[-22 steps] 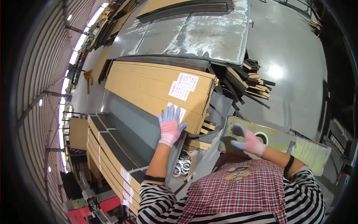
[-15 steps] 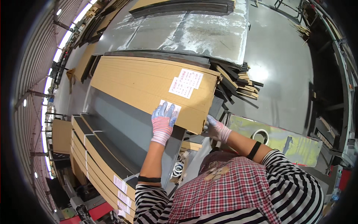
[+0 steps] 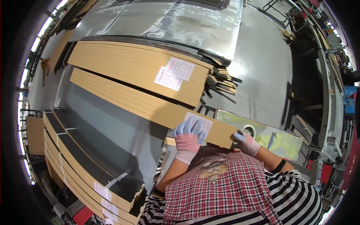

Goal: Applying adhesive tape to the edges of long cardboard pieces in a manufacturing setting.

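A long flat cardboard box (image 3: 138, 101) with a white label near its close end lies pulled out from a stack of similar tan boxes (image 3: 135, 62). My left hand (image 3: 188, 135), in a striped pink and blue glove, presses flat on the box's label end. My right hand (image 3: 245, 141), gloved the same way, grips the box's near right corner. The box angles from upper left down toward me, sticking out past the stack.
Bundles of long dark panels with tan edges and white labels (image 3: 86, 165) lie at lower left. Loose dark strips (image 3: 221, 80) poke out behind the stack. A yellow-green board with a tape roll (image 3: 270, 135) sits to the right. Grey metal flooring (image 3: 262, 63) stretches beyond.
The top box has slid off the stack toward me. My right hand came in from the right and took hold of its near corner; my left hand stayed on the label end.
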A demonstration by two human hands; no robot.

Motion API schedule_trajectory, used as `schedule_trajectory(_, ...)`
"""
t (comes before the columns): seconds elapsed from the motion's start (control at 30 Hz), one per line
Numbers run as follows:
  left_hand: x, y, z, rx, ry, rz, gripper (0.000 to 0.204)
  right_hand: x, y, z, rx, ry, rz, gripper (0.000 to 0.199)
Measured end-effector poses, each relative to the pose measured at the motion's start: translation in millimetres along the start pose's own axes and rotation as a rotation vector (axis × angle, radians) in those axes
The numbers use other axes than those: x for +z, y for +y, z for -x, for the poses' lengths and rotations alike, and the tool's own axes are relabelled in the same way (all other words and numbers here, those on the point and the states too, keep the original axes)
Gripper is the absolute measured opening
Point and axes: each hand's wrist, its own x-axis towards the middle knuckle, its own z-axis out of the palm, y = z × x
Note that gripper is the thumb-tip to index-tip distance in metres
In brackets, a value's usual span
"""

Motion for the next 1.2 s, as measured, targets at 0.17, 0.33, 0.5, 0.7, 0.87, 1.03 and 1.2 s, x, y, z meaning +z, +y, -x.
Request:
schedule_trajectory(0.17, 12.4, 2.6, 3.6, -0.071, -0.025, -0.096, 0.046, -40.5, -51.7, 62.5, -0.383, -0.008, 1.499, 0.067)
schedule_trajectory(0.33, 13.6, 10.5, -2.5, -0.303, -0.102, 0.284, 0.043, -128.1, -71.1, 27.0, -0.842, -0.353, 2.079, 0.030)
schedule_trajectory(0.5, -27.0, 75.7, -16.4, -0.070, 0.161, 0.109, 0.049, -77.7, -111.1, 29.9, -0.911, -0.351, 1.415, 0.025)
schedule_trajectory(0.7, -42.6, 174.4, -46.8, -0.254, 0.183, 0.945, 0.047, 3.2, -130.0, 60.0, -0.958, -0.508, 1.139, 0.028)
schedule_trajectory(0.87, -46.2, 143.0, -29.2, -0.227, 0.297, 0.869, 0.026, 60.9, -139.3, 49.4, -1.140, -0.443, 1.539, 0.032)
schedule_trajectory(1.03, -33.5, 136.6, 18.2, -0.580, 0.056, 1.676, 0.022, 143.5, -152.1, 23.2, -0.676, -0.785, 2.298, 0.021)
schedule_trajectory(1.2, -9.7, 91.4, 64.4, -0.917, 0.222, 1.631, 0.028, 161.7, -161.5, -86.6, -0.561, -1.083, 2.180, 0.025)
